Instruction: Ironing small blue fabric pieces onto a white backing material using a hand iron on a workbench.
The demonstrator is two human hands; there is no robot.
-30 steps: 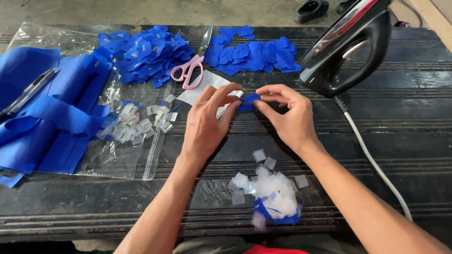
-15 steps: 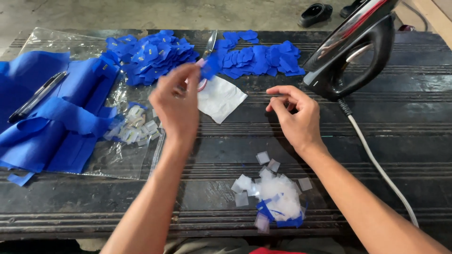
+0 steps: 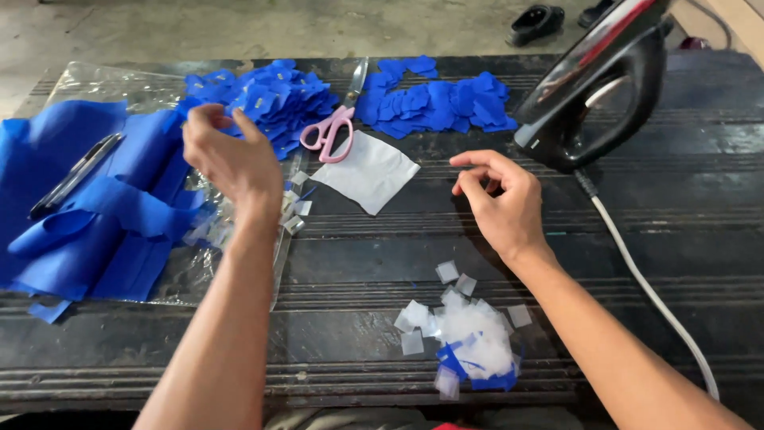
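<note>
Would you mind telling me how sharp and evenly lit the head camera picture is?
Head view: soft, even daylight, no hard shadows; glare on the clear plastic sheet and the iron; left hand and right hand fairly sharp; edges slightly bowed.

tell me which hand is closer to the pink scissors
Left. The left hand is raised just to the left of the pink scissors, over the pile of blue cut pieces. The right hand is farther off to their right, beyond the white square sheet.
</note>
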